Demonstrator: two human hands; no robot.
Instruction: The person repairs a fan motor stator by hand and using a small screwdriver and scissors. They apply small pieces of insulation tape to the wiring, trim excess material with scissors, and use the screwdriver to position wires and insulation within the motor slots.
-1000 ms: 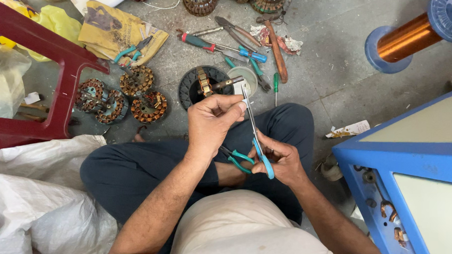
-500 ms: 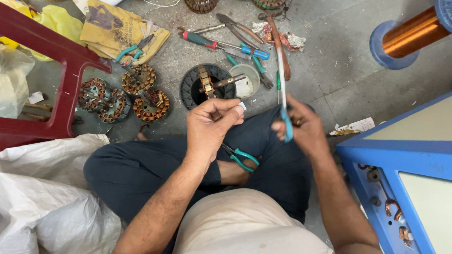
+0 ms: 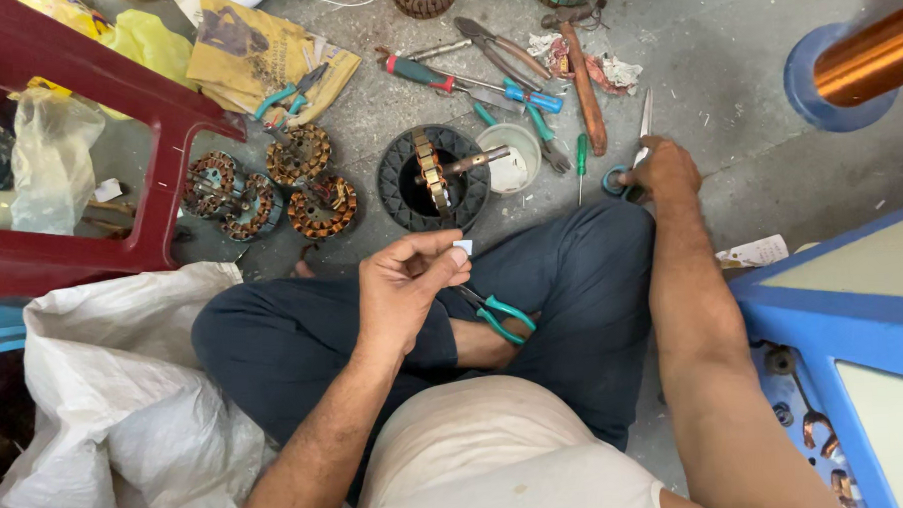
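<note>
Step in hand: the left hand pinches a small white slip above the lap; the right hand grips scissors at the floor, far right. Next move likely calls for releasing the scissors beside the green screwdriver

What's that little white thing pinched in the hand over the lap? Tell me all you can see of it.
The white piece is a tiny, flat, roughly square scrap, plain white, perhaps paper or thin card; its material is too small to tell. The left hand pinches it between thumb and fingertip, held above the crossed legs in dark trousers. Only its upper part shows; the rest is hidden by the fingers. Nothing else touches it.
</note>
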